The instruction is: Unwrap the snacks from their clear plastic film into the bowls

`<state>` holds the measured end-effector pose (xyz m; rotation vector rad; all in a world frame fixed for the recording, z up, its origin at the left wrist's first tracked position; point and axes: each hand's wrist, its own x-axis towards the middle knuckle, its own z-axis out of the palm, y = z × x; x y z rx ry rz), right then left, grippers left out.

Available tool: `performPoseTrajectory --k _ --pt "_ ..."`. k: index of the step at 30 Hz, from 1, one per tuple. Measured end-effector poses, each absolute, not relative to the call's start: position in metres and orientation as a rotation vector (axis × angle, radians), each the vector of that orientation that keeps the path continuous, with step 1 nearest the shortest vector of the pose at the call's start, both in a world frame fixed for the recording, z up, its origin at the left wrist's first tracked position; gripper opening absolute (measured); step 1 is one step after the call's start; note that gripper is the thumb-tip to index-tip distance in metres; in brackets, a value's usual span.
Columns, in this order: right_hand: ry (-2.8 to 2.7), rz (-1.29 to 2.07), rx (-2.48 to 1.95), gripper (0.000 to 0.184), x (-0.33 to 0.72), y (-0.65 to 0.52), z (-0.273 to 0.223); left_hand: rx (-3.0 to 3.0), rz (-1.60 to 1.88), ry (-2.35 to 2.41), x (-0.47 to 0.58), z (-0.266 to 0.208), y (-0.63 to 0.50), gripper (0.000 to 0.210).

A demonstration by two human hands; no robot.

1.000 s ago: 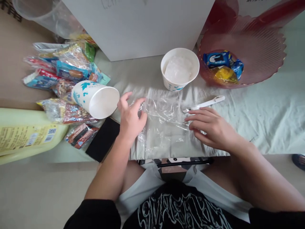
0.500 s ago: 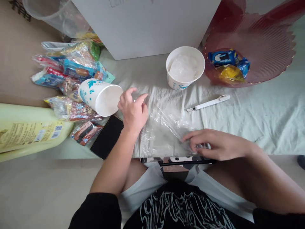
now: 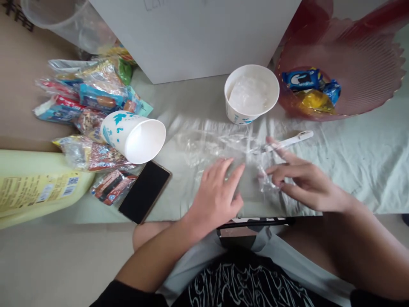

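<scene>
And here is the left grip (image 3: 220, 187), fingers loosely spread and nothing clasped, hovering or resting at the near side of the clear plastic film (image 3: 204, 147); whether the fingertips touch it, I cannot tell. Over to the right grip (image 3: 300, 179), slightly blurred: one finger stretched out, the others curled at the film's bunched right end. Is it pinching the plastic? Cannot tell from here! The film itself lies crinkled on the cloth-covered worktop (image 3: 361, 170), ahead of the left grip and across to the right one.

Just beyond the right grip, a white cutter (image 3: 298, 137) lies slantwise, its lower end partly behind that outstretched finger. Farther ahead, between the two grips, stands an upright paper cup (image 3: 237, 114) with clear plastic (image 3: 249, 96) inside. Ahead and right of the right grip, the pink bowl (image 3: 367, 76) holds blue and yellow packets (image 3: 316, 102). And well left of the left grip: a dark phone (image 3: 145, 192), a tipped paper cup (image 3: 121, 132) with its mouth facing the grips, and a heap of wrapped snacks (image 3: 99, 96) behind it.
</scene>
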<state>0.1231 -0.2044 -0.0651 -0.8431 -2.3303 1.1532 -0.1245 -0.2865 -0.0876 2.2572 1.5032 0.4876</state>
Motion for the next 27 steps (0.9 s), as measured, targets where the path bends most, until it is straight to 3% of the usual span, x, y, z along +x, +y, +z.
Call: performPoseTrajectory --k 6,7,10,11,12,14,16,17,21,27 --pt "-2.355 1.155 -0.826 0.014 0.145 -0.193 -0.071 2.225 0.636 1.369 -0.143 -0.099 -0.259 0.027" --pt "-2.403 1.108 -0.818 0.02 0.145 -0.194 -0.074 2.171 0.677 1.364 -0.146 -0.099 -0.256 0.028" --pt "-2.562 0.895 -0.803 0.074 0.136 -0.201 -0.086 1.96 0.811 1.343 -0.157 -0.096 -0.248 0.033" --pt "-2.587 0.801 -0.817 0.08 0.131 -0.204 -0.09 1.889 0.852 1.333 -0.161 -0.094 -0.246 0.033" --pt "-2.585 0.698 -0.841 0.075 0.126 -0.206 -0.094 1.827 0.886 1.323 -0.164 -0.093 -0.244 0.033" --pt "-2.518 0.517 -0.871 0.043 0.116 -0.208 -0.098 1.744 0.93 1.298 -0.168 -0.091 -0.242 0.031" --pt "-2.402 0.457 -0.856 0.015 0.11 -0.206 -0.099 1.721 0.944 1.268 -0.171 -0.09 -0.241 0.03" --pt "-2.33 0.492 -0.852 0.01 0.11 -0.204 -0.099 1.727 0.948 1.259 -0.173 -0.09 -0.241 0.029" --pt "-1.979 0.792 -1.074 0.007 0.121 -0.196 -0.098 1.775 0.963 1.333 -0.178 -0.091 -0.239 0.028" --pt "-1.635 0.844 -1.407 0.006 0.14 -0.187 -0.103 1.757 0.984 1.487 -0.178 -0.09 -0.238 0.022"
